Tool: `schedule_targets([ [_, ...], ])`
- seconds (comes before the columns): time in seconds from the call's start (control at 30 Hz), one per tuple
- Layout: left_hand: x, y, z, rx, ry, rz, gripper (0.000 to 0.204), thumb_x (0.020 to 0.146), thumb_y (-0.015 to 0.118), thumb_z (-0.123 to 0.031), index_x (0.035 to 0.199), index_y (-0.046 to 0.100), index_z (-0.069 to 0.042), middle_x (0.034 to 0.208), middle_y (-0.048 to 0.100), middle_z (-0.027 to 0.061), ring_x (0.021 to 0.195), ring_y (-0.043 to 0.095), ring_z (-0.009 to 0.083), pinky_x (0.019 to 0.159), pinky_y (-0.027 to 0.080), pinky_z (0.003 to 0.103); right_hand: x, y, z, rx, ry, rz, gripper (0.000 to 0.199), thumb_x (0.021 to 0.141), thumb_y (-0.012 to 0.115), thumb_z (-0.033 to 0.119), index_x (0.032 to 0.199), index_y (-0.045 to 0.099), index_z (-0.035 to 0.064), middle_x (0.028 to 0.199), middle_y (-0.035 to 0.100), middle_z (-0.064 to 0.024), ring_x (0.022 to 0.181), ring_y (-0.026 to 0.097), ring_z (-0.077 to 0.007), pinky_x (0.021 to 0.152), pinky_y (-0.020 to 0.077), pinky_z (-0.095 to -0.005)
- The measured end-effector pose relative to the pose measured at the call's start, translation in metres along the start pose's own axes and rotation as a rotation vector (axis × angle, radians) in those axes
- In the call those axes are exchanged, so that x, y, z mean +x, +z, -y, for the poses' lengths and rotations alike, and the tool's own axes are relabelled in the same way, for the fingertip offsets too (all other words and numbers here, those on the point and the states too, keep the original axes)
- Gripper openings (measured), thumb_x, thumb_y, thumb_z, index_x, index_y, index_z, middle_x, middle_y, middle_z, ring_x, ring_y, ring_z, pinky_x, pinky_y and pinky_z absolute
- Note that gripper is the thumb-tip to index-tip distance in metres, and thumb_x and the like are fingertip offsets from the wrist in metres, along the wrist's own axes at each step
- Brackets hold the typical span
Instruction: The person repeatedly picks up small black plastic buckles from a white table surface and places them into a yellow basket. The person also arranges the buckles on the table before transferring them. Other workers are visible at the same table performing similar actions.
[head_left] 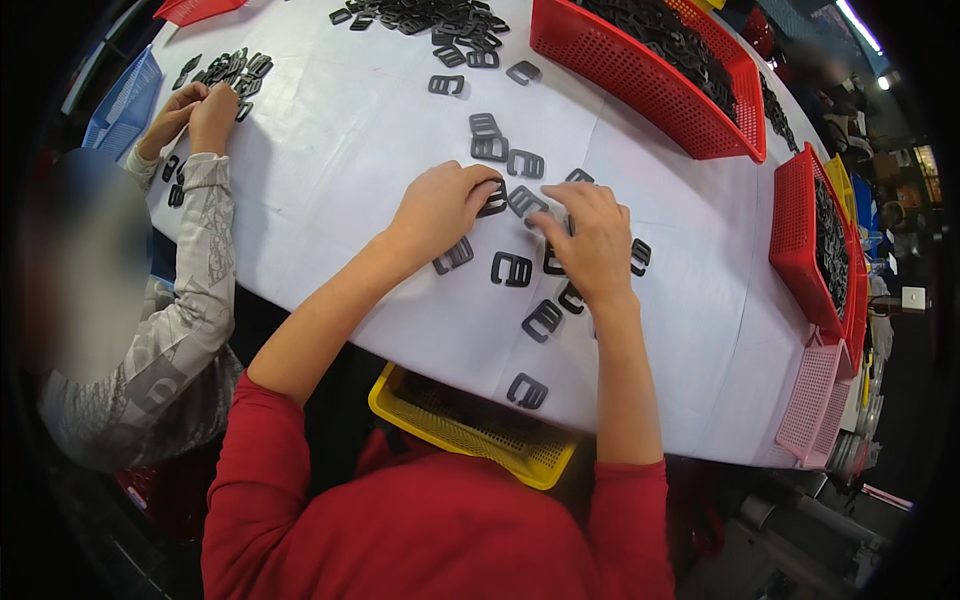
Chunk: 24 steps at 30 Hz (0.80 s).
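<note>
My left hand (440,212) pinches a black plastic slide buckle (494,200) between thumb and fingers, partly hidden by the fingertips. Just right of it, a greyish buckle (525,203) lies near the thumb tip of my right hand (597,245). That hand hovers low over the table with thumb and fingers apart, covering parts of several buckles beneath it. Around both hands lie more loose black buckles, such as one (511,269) between my wrists and another (527,391) close to the table's front edge.
Black buckles are heaped (430,15) at the far side of the white table (350,130). Red baskets (650,90) filled with dark parts stand at the right. A yellow basket (480,430) sits below the front edge. On the left, a co-worker's hands (200,115) handle buckles.
</note>
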<state>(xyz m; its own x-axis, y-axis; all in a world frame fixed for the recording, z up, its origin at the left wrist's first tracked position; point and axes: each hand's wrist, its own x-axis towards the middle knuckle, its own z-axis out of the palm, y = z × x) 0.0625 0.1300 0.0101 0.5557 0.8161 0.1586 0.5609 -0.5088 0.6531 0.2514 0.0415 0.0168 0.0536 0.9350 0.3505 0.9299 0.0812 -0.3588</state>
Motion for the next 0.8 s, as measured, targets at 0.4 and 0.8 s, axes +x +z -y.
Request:
schedule_targets([
  [0.4,0.028,0.008,0.029,0.255,0.26,-0.228,0.025,0.086,0.068,-0.019,0.11,0.069,-0.01,0.105,0.066,0.0023,0.099,0.058,0.0232,0.086,0.046,0.038,0.022,-0.005,0.003,-0.038,0.132,0.152,0.016,0.088,0.066,0.02,0.1,0.073,0.0116,0.095,0.071,-0.0027,0.096,0.062,-0.0229,0.082,0.0435,-0.0405],
  [0.8,0.043,-0.003,0.036,0.164,0.225,-0.236,0.014,0.088,0.067,-0.018,0.086,0.071,-0.005,0.088,0.068,0.0049,0.085,0.062,0.0241,0.074,0.05,0.037,0.093,0.043,-0.021,0.009,-0.026,0.0,0.021,0.088,0.064,0.019,0.107,0.07,0.0128,0.113,0.066,0.0004,0.111,0.057,-0.0214,0.088,0.0436,-0.046],
])
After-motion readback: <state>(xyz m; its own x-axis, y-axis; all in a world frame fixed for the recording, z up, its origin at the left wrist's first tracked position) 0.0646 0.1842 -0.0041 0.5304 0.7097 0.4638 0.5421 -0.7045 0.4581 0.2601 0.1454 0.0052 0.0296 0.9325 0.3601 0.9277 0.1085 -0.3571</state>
